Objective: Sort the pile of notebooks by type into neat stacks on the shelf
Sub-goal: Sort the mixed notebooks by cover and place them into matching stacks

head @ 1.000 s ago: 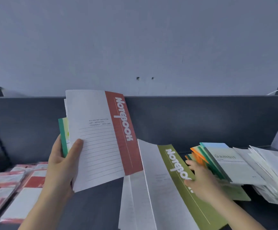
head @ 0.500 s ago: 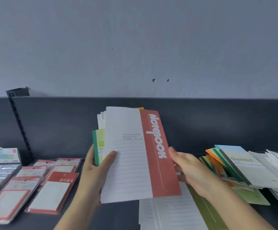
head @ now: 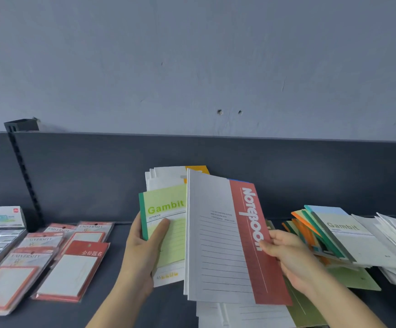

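- the left hand [head: 142, 254] grips a small fan of notebooks held upright above the shelf [head: 111, 301]. its thumb lies across the front of the green gambit notebook [head: 166, 216] and its fingers are hidden behind.
- behind that one, toward 12 o'clock, white notebooks [head: 163, 177] and an orange corner [head: 199, 168] stick up.
- the right hand [head: 289, 256] pinches the red-banded notebook [head: 218, 245] at the band's right edge, thumb on the front.
- this notebook stands at 3 o'clock of the gambit one and overlaps its right side. i cannot tell whether the left hand also bears it.
- more banded notebooks [head: 251, 314] lie flat on the shelf at 6 o'clock, under the raised one.
- the unsorted pile [head: 348, 235] slumps at 3 o'clock of the right hand, fanned and tilted, touching the shelf.
- packs of label cards [head: 71, 271] lie at 9 o'clock of the left hand, well apart from the notebooks.
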The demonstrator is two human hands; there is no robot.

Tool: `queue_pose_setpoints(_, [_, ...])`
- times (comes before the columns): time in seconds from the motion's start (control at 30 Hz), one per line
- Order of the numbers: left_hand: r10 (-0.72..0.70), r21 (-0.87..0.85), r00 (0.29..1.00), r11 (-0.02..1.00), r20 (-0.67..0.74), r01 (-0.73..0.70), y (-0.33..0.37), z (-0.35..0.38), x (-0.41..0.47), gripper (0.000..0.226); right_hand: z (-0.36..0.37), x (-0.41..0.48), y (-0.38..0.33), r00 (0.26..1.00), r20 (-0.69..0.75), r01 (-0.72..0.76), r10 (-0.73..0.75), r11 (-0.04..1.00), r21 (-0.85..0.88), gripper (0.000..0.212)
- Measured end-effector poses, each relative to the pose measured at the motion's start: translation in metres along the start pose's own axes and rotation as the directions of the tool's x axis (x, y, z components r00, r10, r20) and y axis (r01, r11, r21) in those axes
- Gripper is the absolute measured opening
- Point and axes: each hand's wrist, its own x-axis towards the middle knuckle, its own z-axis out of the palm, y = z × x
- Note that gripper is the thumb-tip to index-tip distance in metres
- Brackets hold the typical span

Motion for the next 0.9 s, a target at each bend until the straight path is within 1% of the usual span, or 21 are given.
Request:
queue_pose_setpoints(0.07, [0.042,0.022,0.999,0.999,0.009,-0.043,0.001,-0.001,-0.001,0.038,-0.003,0.002,0.002,0.999,-0.031,0.004,-0.003,1.000,0.006,0.013])
queue_pose_setpoints(0.13, [0.128,0.040,0.992,0.991,-0.004,-0.127,0.004,-0.007,0.000,0.038,-0.011,0.006,0.004,0.996,-0.088,0.005,-0.009,0.999,-0.047,0.011])
queue_pose_setpoints(0.2, [0.210,0.061,0.977,0.976,-0.024,-0.208,0.009,-0.017,0.002,0.039,-0.023,0.009,0.009,0.992,-0.124,-0.018,-0.005,0.983,-0.184,0.009])
queue_pose_setpoints(0.23, [0.236,0.074,0.971,0.970,-0.030,-0.233,0.011,-0.021,0.004,0.039,-0.028,0.012,0.012,0.992,-0.124,-0.038,0.003,0.957,-0.287,0.008])
queue_pose_setpoints(0.3, [0.258,0.089,0.966,0.963,-0.021,-0.255,0.014,-0.028,0.005,0.038,-0.035,0.015,0.018,0.995,-0.095,-0.082,0.040,0.862,-0.501,0.009])
queue_pose_setpoints(0.37, [0.259,0.072,0.966,0.963,-0.010,-0.258,0.016,-0.029,0.005,0.037,-0.036,0.018,0.018,0.996,-0.079,-0.089,0.049,0.736,-0.671,0.014])
queue_pose_setpoints(0.43, [0.254,0.044,0.967,0.966,0.005,-0.254,0.018,-0.028,0.002,0.039,-0.033,0.017,0.011,0.998,-0.061,-0.039,-0.019,0.577,-0.816,0.020])
queue_pose_setpoints(0.47, [0.250,0.031,0.968,0.968,0.019,-0.251,0.018,-0.025,0.001,0.041,-0.029,0.014,0.005,0.994,-0.055,0.001,-0.096,0.510,-0.860,0.026])
queue_pose_setpoints(0.5, [0.246,0.023,0.969,0.969,0.033,-0.247,0.018,-0.022,-0.001,0.043,-0.025,0.010,0.000,0.979,-0.054,0.046,-0.196,0.474,-0.879,0.035])
queue_pose_setpoints(0.53, [0.241,0.018,0.970,0.970,0.044,-0.242,0.018,-0.019,-0.002,0.044,-0.019,0.006,-0.007,0.952,-0.057,0.107,-0.301,0.501,-0.859,0.044])
queue_pose_setpoints(0.57, [0.236,0.008,0.970,0.972,0.051,-0.237,0.017,-0.014,-0.004,0.045,-0.013,0.001,-0.015,0.923,-0.067,0.182,-0.379,0.584,-0.791,0.046])
queue_pose_setpoints(0.63, [0.220,-0.024,0.973,0.976,0.074,-0.218,0.016,-0.004,-0.007,0.044,0.000,-0.009,-0.030,0.884,-0.071,0.347,-0.462,0.751,-0.562,0.041])
queue_pose_setpoints(0.67, [0.211,-0.035,0.974,0.977,0.084,-0.209,0.015,0.002,-0.008,0.043,0.006,-0.014,-0.035,0.864,-0.053,0.424,-0.500,0.781,-0.458,0.038])
queue_pose_setpoints(0.7, [0.203,-0.042,0.975,0.979,0.091,-0.200,0.014,0.008,-0.010,0.043,0.012,-0.019,-0.040,0.836,-0.030,0.492,-0.548,0.771,-0.405,0.037])
queue_pose_setpoints(0.73, [0.196,-0.051,0.976,0.980,0.095,-0.192,0.013,0.014,-0.012,0.042,0.017,-0.023,-0.043,0.802,-0.004,0.547,-0.597,0.737,-0.396,0.040])
queue_pose_setpoints(0.77, [0.193,-0.062,0.976,0.980,0.102,-0.188,0.012,0.020,-0.012,0.042,0.022,-0.027,-0.045,0.776,0.029,0.585,-0.631,0.700,-0.409,0.045])
queue_pose_setpoints(0.8, [0.192,-0.070,0.975,0.980,0.113,-0.185,0.010,0.026,-0.013,0.042,0.026,-0.029,-0.046,0.768,0.063,0.594,-0.637,0.673,-0.441,0.052])
queue_pose_setpoints(0.83, [0.194,-0.073,0.973,0.980,0.125,-0.186,0.010,0.032,-0.015,0.044,0.030,-0.029,-0.047,0.785,0.093,0.575,-0.612,0.665,-0.476,0.059])
queue_pose_setpoints(0.9, [0.207,-0.061,0.967,0.978,0.150,-0.200,0.007,0.042,-0.016,0.052,0.032,-0.024,-0.047,0.856,0.106,0.485,-0.506,0.716,-0.503,0.074])
